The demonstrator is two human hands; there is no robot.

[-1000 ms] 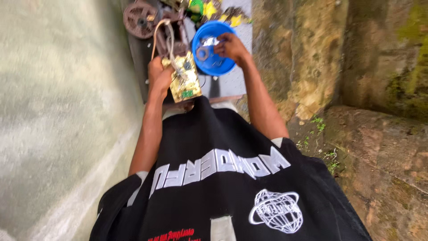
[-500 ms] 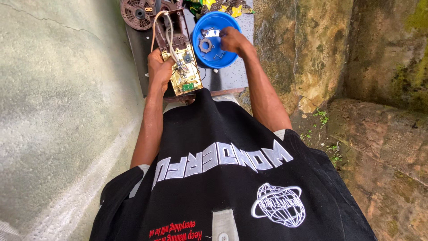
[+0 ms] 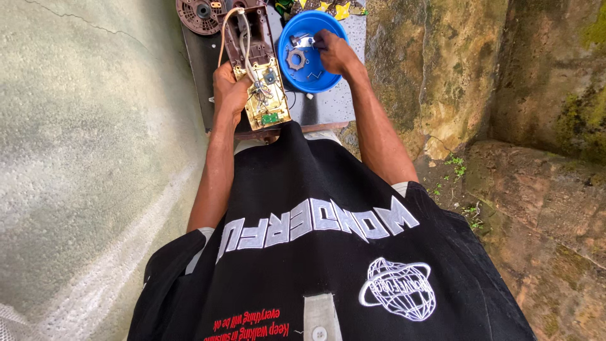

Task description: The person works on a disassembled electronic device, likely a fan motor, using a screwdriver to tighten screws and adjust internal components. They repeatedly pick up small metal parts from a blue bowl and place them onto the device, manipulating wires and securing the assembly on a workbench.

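At the far edge of the dark table point(image 3: 328, 110), seen from above:

Opened appliance: a brown plastic housing with a cream-yellow inner plate point(image 3: 260, 76), wires and a small green circuit piece showing; it lies near the table's left side, its long axis running away from the person, slightly tilted.

Left hand point(image 3: 230, 95): closed around the housing's left edge, thumb over the yellow plate, holding it steady against the table.

Right hand point(image 3: 334, 53): reaching into the blue bowl point(image 3: 297, 79), fingertips pinched near a small shiny metal part point(image 3: 303, 41); whether they have hold of it I cannot tell.

Key relation: the bowl sits just to the right of the housing, almost touching, so the right hand is the nearer one to the loose parts and the left to the appliance.

Bowl contents: a grey toothed ring point(image 3: 295, 60) and a few small metal bits.

Further out: a round brown ribbed disc point(image 3: 201, 12) at the top left; yellow and green scraps point(image 3: 328, 7) at the top edge.

Labels: none readable on the appliance; the person's black shirt point(image 3: 315, 252) carries white lettering, a white globe emblem and red print.

Surroundings: a pale plastered wall point(image 3: 82, 158) on the left, mossy stone point(image 3: 505, 95) on the right.
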